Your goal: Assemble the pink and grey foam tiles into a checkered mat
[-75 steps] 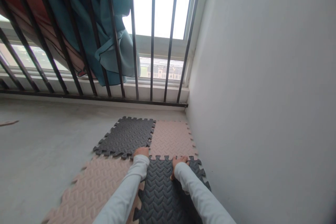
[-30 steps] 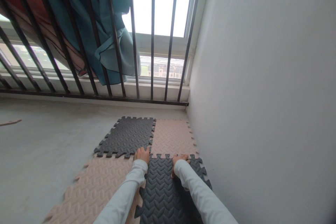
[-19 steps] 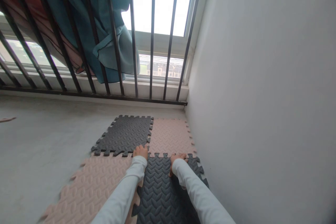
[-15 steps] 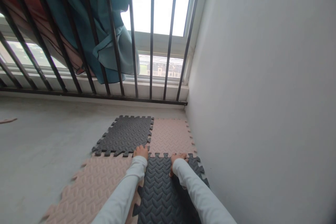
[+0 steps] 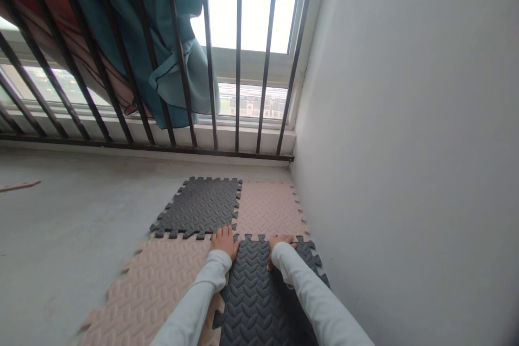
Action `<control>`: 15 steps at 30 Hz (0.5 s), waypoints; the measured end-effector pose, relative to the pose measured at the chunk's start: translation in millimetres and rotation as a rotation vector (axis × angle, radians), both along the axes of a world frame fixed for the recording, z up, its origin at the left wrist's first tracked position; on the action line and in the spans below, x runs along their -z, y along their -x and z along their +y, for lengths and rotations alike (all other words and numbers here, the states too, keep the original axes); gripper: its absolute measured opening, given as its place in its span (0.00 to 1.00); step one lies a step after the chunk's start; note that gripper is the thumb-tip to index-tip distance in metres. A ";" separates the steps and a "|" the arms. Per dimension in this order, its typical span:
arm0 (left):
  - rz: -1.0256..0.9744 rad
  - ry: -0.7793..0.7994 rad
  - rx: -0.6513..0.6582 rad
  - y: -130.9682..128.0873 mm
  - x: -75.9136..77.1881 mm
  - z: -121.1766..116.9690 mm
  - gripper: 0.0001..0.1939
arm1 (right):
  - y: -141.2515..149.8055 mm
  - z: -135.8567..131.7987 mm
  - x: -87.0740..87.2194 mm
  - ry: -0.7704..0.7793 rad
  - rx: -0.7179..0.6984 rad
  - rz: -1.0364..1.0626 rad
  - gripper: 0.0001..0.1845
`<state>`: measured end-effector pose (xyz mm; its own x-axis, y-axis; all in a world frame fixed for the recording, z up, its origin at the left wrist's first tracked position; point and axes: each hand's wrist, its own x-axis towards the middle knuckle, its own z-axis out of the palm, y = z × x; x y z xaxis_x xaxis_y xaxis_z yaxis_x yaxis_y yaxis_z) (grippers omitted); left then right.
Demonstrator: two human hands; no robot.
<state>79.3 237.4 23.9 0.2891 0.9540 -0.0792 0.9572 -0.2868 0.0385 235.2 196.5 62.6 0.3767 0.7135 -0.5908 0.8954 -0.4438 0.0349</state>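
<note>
Four interlocking foam mats lie on the floor by the wall corner: a far dark grey mat (image 5: 198, 206), a far pink mat (image 5: 267, 208), a near pink mat (image 5: 158, 292) and a near dark grey mat (image 5: 255, 297). My left hand (image 5: 225, 241) lies flat with fingers stretched out where the mats' corners meet. My right hand (image 5: 279, 242) presses on the toothed far edge of the near dark grey mat, against the far pink mat; its fingers are curled down over that seam.
A white wall (image 5: 405, 146) rises close on the right. Black railing bars (image 5: 237, 65) stand before a window behind the mats, with teal cloth (image 5: 170, 48) hanging over them. Bare grey concrete floor (image 5: 60, 227) spreads to the left.
My left hand has slid a little toward me along the seam and flattened. The right hand keeps pressing the same edge. The view has shifted slightly.
</note>
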 end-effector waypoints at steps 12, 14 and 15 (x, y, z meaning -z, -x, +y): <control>-0.042 0.014 -0.065 15.7 3.6 -17.0 0.24 | -1.2 3.5 7.0 0.080 0.024 -0.086 0.68; -0.039 0.027 -0.053 20.9 5.4 -17.1 0.25 | -1.5 3.7 6.8 0.072 0.024 -0.076 0.67; -0.037 0.043 -0.043 23.2 5.6 -16.7 0.26 | -1.6 3.8 6.8 0.067 0.022 -0.077 0.66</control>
